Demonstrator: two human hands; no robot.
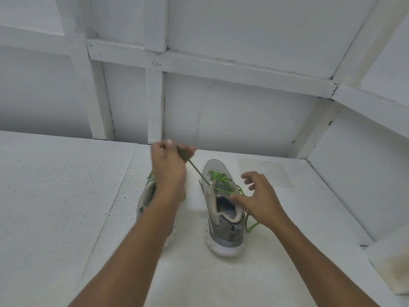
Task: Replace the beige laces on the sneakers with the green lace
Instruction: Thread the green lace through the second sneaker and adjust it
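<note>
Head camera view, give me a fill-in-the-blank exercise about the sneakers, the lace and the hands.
The lace in the right-side sneaker is ____ in colour. The left hand is raised and pinches a taut strand of ____. The open hand at that sneaker's collar is the ____ one.
Missing words: green; lace; right.
</note>
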